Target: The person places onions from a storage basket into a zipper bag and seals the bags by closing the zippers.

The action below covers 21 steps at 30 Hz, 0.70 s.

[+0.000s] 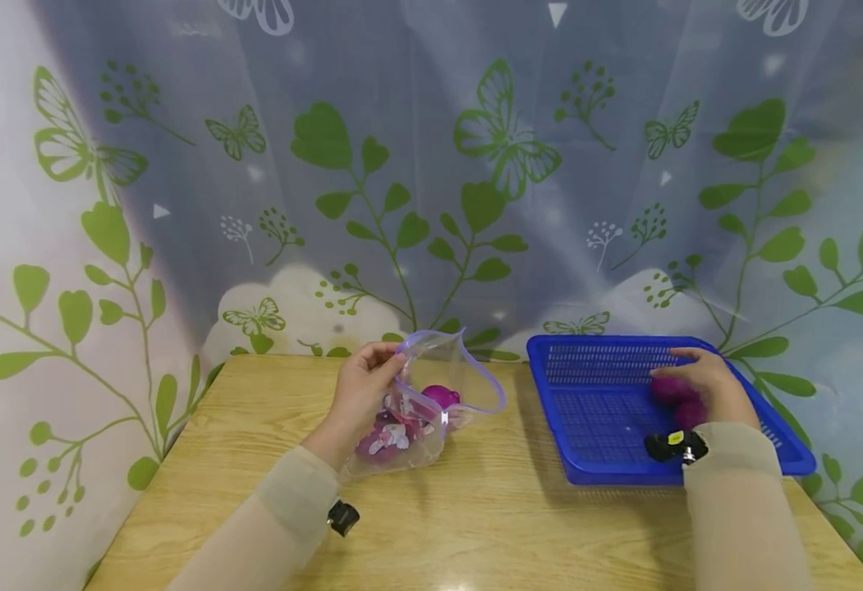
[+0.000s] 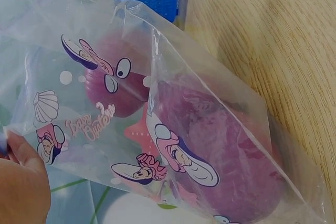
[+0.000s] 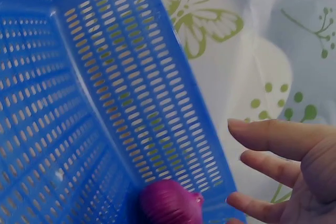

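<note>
My left hand (image 1: 360, 386) pinches the purple-edged rim of a clear zip bag (image 1: 420, 447), whose mouth gapes toward the right. Cartoon shells and lettering are printed on the bag, seen closely in the left wrist view. Inside lie purple-red onions (image 2: 118, 85), one of them near the mouth. Over the right part of a blue plastic basket (image 1: 575, 419) is my right hand (image 1: 708, 386), fingers spread and apart. Purple-red onions (image 1: 690, 413) sit below it, partly hidden by the hand. The right wrist view shows one onion (image 3: 169, 203) against the basket wall, with nothing between the fingers.
Both bag and basket rest on a light wooden table (image 1: 490, 533). Behind the table hangs a curtain (image 1: 431, 205) printed with leaves and butterflies, close to the basket's far edge. The basket has slotted, raised walls.
</note>
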### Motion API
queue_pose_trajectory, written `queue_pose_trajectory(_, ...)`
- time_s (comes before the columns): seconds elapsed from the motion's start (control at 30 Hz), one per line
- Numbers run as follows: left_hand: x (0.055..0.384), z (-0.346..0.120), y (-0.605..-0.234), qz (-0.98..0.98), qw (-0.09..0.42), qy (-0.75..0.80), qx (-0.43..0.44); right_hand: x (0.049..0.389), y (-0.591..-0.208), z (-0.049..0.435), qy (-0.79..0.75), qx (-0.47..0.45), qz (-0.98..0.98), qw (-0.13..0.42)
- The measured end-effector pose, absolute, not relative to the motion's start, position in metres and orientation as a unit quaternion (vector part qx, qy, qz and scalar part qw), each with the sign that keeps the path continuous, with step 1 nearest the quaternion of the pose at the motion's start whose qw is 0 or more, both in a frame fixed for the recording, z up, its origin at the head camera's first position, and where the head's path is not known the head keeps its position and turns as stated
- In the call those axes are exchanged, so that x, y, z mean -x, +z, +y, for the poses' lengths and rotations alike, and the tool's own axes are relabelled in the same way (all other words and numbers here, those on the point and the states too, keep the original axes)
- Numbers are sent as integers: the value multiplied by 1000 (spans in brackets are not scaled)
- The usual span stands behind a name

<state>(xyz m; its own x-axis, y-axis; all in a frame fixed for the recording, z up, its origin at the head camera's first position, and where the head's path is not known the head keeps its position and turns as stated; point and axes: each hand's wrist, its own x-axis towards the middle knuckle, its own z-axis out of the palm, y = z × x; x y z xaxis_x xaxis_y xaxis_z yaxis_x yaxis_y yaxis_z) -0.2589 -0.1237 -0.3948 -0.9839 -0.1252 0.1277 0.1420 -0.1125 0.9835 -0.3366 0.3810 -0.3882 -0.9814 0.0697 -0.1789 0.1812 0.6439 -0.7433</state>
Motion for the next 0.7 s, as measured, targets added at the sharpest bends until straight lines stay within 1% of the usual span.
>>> queue_pose_trajectory(0.07, 259, -123, -395, -659, 89, -747, 8, 337, -391, 385, -418, -77, 901, 91)
queue_pose_trajectory(0.13, 259, -122, -395, -657, 88, -749, 9, 337, -394, 387, -416, -82, 900, 102)
queue_pose_trajectory(0.3, 260, -120, -395, -655, 82, -751, 9, 334, -397, 391, -416, -94, 897, 115)
queue_pose_trajectory(0.5, 261, -119, -396, -656, 81, -750, 5, 329, -398, 401, -429, -136, 882, 141)
queue_pose_trajectory(0.7, 261, -117, -396, -653, 85, -753, 8, 331, -401, 406, -425, -143, 879, 160)
